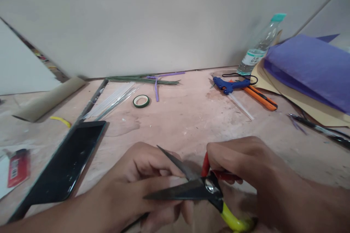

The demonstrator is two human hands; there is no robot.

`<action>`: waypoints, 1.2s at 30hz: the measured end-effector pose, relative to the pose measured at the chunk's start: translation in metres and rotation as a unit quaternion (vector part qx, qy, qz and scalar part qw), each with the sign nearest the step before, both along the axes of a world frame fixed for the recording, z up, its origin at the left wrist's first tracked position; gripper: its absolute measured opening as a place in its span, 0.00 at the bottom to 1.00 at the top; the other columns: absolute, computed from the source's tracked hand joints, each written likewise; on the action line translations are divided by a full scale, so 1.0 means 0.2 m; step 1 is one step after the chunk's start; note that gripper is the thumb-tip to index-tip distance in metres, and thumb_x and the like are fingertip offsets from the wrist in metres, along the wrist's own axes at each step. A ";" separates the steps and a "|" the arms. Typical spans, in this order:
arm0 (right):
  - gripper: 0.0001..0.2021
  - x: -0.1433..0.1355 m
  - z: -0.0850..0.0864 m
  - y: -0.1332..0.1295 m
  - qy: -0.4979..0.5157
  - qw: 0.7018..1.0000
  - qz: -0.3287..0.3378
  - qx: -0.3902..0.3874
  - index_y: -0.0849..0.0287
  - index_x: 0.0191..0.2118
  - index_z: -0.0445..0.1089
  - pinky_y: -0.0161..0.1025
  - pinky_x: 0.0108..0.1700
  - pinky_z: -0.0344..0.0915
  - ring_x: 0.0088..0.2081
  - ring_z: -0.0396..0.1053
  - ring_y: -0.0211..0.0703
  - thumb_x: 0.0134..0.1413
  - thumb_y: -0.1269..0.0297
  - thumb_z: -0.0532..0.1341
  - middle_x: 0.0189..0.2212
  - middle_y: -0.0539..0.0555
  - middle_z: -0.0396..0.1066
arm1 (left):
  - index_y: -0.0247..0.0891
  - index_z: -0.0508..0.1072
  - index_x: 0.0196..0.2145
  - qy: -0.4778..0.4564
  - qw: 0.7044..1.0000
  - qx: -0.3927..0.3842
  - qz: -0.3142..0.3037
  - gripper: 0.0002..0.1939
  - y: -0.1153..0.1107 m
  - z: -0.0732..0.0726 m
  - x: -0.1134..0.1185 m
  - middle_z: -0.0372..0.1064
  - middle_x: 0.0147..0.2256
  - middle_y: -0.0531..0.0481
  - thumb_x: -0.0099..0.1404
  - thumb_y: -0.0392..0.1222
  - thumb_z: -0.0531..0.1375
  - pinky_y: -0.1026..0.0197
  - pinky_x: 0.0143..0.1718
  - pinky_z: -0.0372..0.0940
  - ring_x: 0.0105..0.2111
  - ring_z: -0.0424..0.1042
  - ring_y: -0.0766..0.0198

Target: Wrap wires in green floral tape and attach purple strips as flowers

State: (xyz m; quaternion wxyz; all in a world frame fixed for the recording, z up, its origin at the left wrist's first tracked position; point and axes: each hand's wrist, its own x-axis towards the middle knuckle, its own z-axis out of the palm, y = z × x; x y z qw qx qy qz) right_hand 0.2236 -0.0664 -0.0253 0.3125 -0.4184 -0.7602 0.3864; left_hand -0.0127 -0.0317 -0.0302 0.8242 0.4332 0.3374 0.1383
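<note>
A pair of scissors (201, 185) with dark blades and red and yellow handles is in my right hand (240, 164), whose fingers curl round the handles. The blades are spread apart and point left. My left hand (153, 185) is closed in a pinch, its fingertips between the blades close to the pivot. Whatever those fingers pinch is too hidden to name. A thin dark strip (133, 222) sticks out beneath the left hand at the bottom edge.
Left lie a black phone (71, 160), a red lighter (18, 167) and a cardboard tube (51, 98). Green tape (141, 101), green stems (153, 80) and clear sticks (112, 100) lie farther back. A blue glue gun (231, 85), orange cutter (259, 97), bottle (258, 51), purple sheets (308, 67) and pen (319, 129) are right.
</note>
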 end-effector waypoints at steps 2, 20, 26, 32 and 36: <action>0.22 0.01 0.00 -0.02 -0.023 1.000 -0.003 0.021 0.53 0.32 0.68 0.35 0.34 0.72 0.29 0.75 0.45 0.59 0.38 0.65 0.27 0.53 0.75 | 0.36 0.82 0.31 -0.007 0.999 0.009 -0.034 0.22 0.01 0.00 0.00 0.67 0.23 0.52 0.63 0.61 0.71 0.66 0.23 0.48 0.19 0.56 0.72; 0.16 0.02 -0.03 -0.03 -0.040 0.997 0.034 0.049 0.52 0.31 0.60 0.33 0.24 0.55 0.21 0.58 0.33 0.57 0.63 0.71 0.22 0.42 0.64 | 0.36 0.83 0.30 -0.030 0.999 0.014 -0.006 0.18 0.03 -0.01 -0.03 0.66 0.19 0.53 0.61 0.55 0.73 0.65 0.21 0.45 0.16 0.56 0.73; 0.22 0.08 -0.01 -0.01 -0.072 0.996 0.013 0.049 0.54 0.28 0.59 0.34 0.22 0.47 0.21 0.50 0.32 0.55 0.57 0.75 0.20 0.40 0.57 | 0.37 0.84 0.28 -0.050 0.997 0.020 0.049 0.16 0.04 0.00 0.01 0.59 0.16 0.56 0.65 0.52 0.72 0.70 0.19 0.49 0.16 0.53 0.76; 0.25 0.07 0.04 0.04 -0.051 0.999 0.005 -0.011 0.56 0.24 0.58 0.32 0.22 0.50 0.22 0.51 0.31 0.60 0.51 0.72 0.19 0.41 0.55 | 0.39 0.86 0.32 -0.020 0.989 0.060 0.136 0.10 0.02 -0.01 0.02 0.73 0.24 0.52 0.65 0.47 0.70 0.69 0.27 0.61 0.20 0.64 0.72; 0.29 0.07 0.04 0.07 -0.055 0.998 -0.014 -0.037 0.57 0.23 0.58 0.32 0.24 0.49 0.23 0.50 0.32 0.56 0.46 0.74 0.19 0.42 0.53 | 0.38 0.84 0.28 0.008 0.984 0.056 0.170 0.09 0.02 -0.01 0.05 0.72 0.22 0.53 0.61 0.46 0.71 0.69 0.25 0.58 0.18 0.62 0.73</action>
